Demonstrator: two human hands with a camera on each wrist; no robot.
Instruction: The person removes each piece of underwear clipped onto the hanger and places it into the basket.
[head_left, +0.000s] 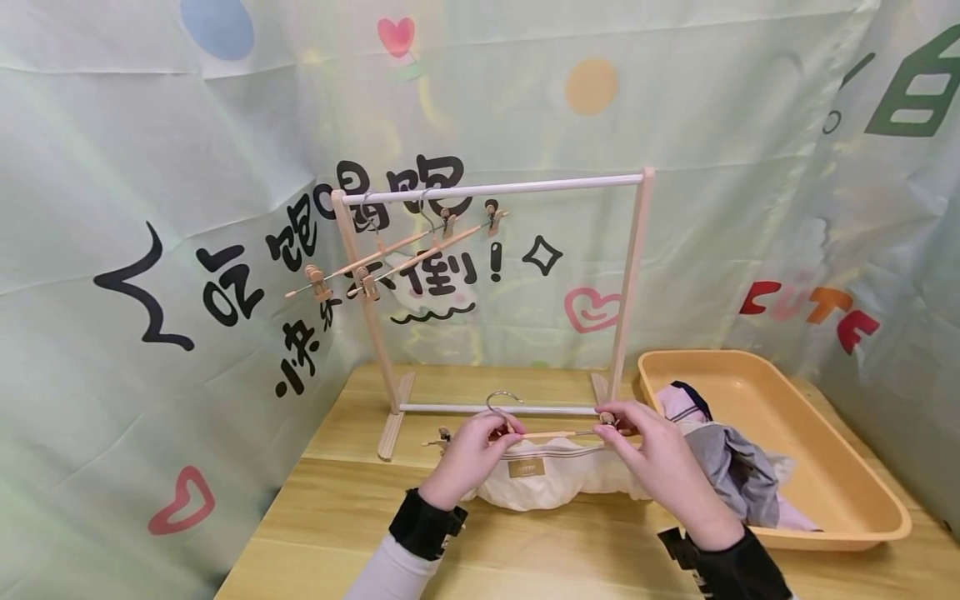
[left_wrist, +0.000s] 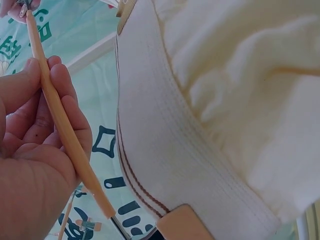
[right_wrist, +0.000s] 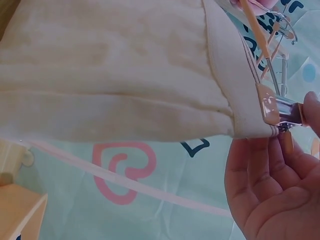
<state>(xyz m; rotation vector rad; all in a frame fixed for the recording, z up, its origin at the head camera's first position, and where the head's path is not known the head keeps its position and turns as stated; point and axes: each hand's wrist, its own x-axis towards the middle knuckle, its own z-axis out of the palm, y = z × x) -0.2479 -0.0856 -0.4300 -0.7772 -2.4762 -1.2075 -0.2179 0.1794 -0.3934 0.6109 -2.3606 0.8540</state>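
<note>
A cream garment [head_left: 536,492] with a wide elastic waistband hangs from a wooden clip hanger [head_left: 557,434] in front of the rack. In the head view my left hand [head_left: 474,448] grips the hanger bar near its metal hook [head_left: 504,397]. The left wrist view has the thumb and curled fingers around that bar [left_wrist: 67,125]. At the other end, my right hand [head_left: 663,450] pinches a clip [right_wrist: 270,105], its thumb on the lever and fingers behind the waistband [right_wrist: 242,100]. That clip sits over the waistband's corner. Near the left end another clip [left_wrist: 186,224] overlaps the waistband.
A wooden rack [head_left: 633,275] with white rails stands behind my hands. Two clip hangers [head_left: 420,258] without clothes hang at its left. On the right, an orange tray [head_left: 832,442] holds crumpled grey and pink clothes [head_left: 731,467]. Printed cloth [head_left: 487,100] surrounds the wooden table [head_left: 322,508].
</note>
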